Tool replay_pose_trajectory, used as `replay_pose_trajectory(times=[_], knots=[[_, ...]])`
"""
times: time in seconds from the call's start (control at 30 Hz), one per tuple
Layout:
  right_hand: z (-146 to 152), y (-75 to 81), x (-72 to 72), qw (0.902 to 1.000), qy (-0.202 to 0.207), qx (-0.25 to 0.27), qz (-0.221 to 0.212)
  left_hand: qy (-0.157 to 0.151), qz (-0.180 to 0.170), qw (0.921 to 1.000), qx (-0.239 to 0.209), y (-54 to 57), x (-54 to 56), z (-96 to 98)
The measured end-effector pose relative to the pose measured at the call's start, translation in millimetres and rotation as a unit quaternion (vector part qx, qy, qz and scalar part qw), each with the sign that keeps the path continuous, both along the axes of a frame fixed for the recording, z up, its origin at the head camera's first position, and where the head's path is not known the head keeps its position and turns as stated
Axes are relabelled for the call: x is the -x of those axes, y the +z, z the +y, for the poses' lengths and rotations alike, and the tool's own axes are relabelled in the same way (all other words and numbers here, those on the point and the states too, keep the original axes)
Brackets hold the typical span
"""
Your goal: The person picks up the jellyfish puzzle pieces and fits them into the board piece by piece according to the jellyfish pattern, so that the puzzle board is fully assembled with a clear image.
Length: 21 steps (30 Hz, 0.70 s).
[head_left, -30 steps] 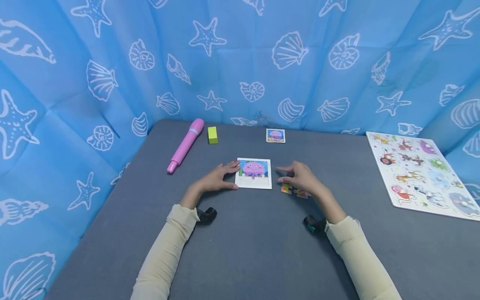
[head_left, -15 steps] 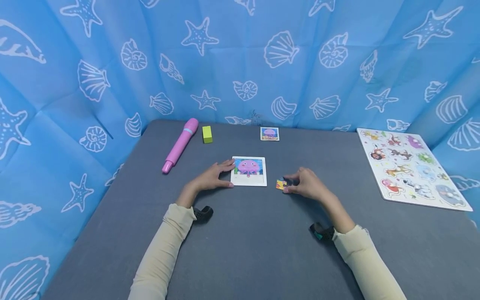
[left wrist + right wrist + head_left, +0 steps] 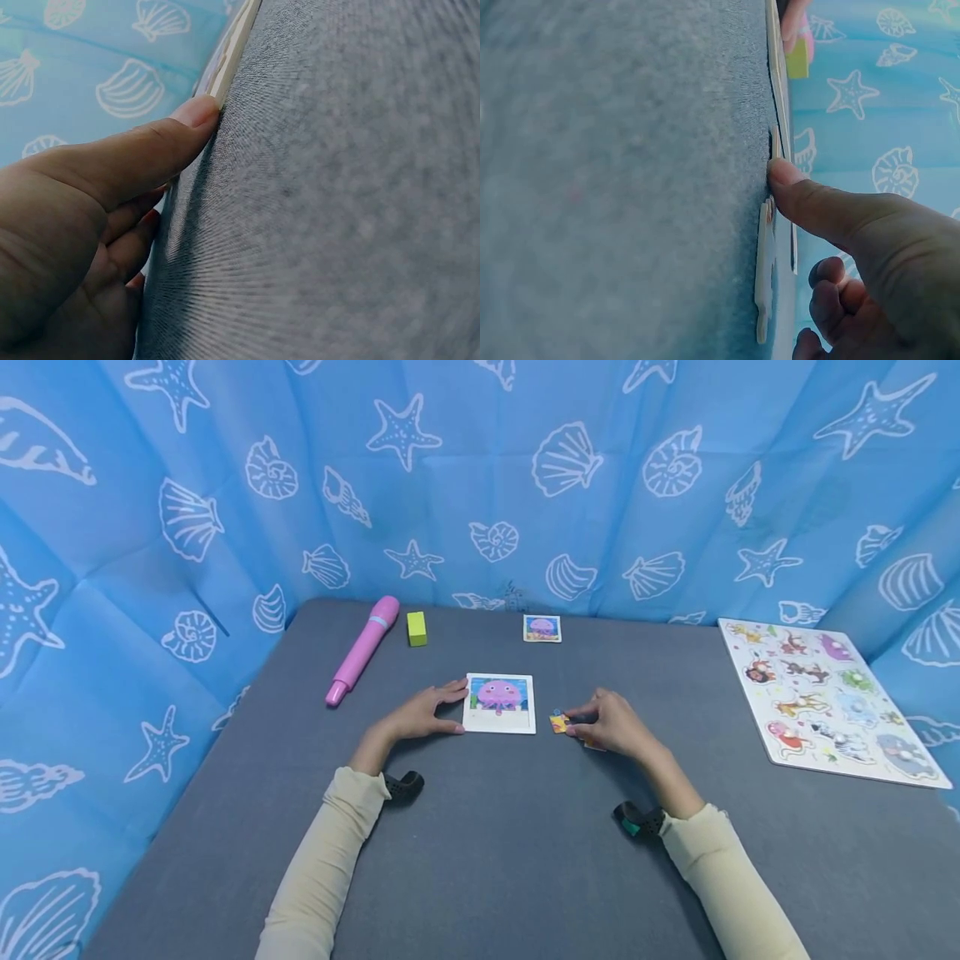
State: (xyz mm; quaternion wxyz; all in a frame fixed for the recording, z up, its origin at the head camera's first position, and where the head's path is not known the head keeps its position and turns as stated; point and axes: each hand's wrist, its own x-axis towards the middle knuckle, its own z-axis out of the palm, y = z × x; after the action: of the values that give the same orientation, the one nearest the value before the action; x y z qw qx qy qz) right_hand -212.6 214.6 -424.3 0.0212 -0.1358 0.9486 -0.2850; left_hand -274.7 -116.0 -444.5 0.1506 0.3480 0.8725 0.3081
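Note:
A white-framed jigsaw tray (image 3: 501, 724) with a pink jellyfish picture lies mid-table; the lower strip of its inside is bare. My left hand (image 3: 420, 714) rests along its left side, fingers extended and thumb tip against the tray's edge (image 3: 222, 82). Just right of the tray, my right hand (image 3: 611, 725) pinches a small yellow jigsaw piece (image 3: 558, 723) between thumb and index finger. A second jigsaw piece (image 3: 594, 745) lies on the table, mostly hidden beneath that hand; its thin wooden edge shows in the right wrist view.
Behind the tray lies a small jellyfish picture card (image 3: 542, 628). A pink toy microphone (image 3: 363, 652) and a green block (image 3: 416, 629) are at the back left. An animal puzzle board (image 3: 832, 693) lies at the right. A blue shell-patterned curtain (image 3: 480, 485) borders the table (image 3: 480, 860).
My right thumb and index finger have closed on the yellow jigsaw piece, which has shifted slightly toward the tray. The left hand stays at the tray's side. The head view has turned a little.

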Motion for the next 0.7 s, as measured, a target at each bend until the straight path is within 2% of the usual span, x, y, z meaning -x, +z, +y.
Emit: replay_pose_trajectory(times=[0.23, 0.37, 0.57, 0.7], knots=[[-2.9, -1.4, 3.5, 0.9998, -0.010, 0.016, -0.007, -0.002, 0.000, 1.0000, 0.002, 1.0, 0.3, -0.4], [-11.9, -0.2, 6.1, 0.9994, -0.015, 0.030, 0.003, 0.000, 0.000, 1.0000, 0.001, 1.5, 0.6, -1.4], [-44.3, 1.8, 12.7, 0.9976, -0.008, 0.059, 0.034, 0.007, 0.006, 1.0000, 0.000, 0.1, 1.3, -2.6], [-69.9, 1.9, 17.1, 0.9973, 0.002, 0.060, 0.042, 0.011, 0.008, 0.9999, 0.000, -0.3, 1.1, -1.5]])
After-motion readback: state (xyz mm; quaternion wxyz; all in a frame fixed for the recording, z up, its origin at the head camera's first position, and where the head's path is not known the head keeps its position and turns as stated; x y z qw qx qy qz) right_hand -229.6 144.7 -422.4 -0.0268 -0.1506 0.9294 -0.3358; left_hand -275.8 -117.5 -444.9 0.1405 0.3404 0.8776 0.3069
